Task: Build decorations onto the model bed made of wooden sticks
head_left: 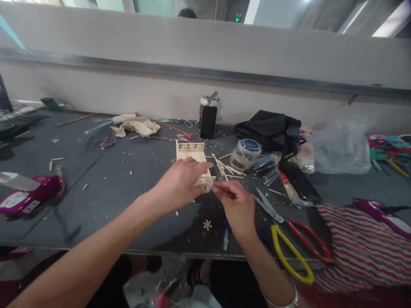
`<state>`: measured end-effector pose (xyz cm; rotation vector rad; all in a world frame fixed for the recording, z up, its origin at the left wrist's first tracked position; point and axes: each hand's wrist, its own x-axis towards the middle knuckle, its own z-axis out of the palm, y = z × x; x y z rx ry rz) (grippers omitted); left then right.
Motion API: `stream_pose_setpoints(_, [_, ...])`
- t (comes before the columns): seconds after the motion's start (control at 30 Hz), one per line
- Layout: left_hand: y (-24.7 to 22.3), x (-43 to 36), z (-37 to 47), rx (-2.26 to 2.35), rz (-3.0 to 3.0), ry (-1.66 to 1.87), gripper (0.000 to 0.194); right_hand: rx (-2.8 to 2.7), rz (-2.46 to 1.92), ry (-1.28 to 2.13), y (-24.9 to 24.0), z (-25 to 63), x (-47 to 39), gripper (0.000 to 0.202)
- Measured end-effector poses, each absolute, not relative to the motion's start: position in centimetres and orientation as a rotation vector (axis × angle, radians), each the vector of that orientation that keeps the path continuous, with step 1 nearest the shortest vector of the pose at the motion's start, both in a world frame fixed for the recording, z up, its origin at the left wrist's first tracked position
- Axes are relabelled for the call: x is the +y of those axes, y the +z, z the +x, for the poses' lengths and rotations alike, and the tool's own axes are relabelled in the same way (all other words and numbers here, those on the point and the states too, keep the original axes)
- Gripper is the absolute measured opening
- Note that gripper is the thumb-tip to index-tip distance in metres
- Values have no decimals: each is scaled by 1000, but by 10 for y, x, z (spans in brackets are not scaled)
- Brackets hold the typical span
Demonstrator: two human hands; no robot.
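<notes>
A small pale wooden stick model with a patterned railing at its far end stands at the middle of the dark table. My left hand reaches over its near part, its fingers wrapped round the model. At the model's near right corner, my right hand pinches with thumb and forefinger; whatever is between the fingertips is too small to make out. Loose thin sticks lie right of the model. A small star-shaped wooden piece rests on the table below the hands.
Open scissors lie right of my right hand, beside a striped cloth. A clear jar, a black bag and a phone are behind. Purple glue guns sit at both sides; a black box stands near the wall.
</notes>
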<state>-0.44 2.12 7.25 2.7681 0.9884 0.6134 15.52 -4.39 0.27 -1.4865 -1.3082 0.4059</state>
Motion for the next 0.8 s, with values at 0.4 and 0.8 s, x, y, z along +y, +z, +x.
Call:
stream_pose_setpoints(0.4, [69,35,15,1061,2717,353,45,-1304,-1520,341,5,151,-38,6])
stream_pose_setpoints(0.8, [68,36,19,1084,2780,316,41,-1246,-1604,362,-1,153,-36,9])
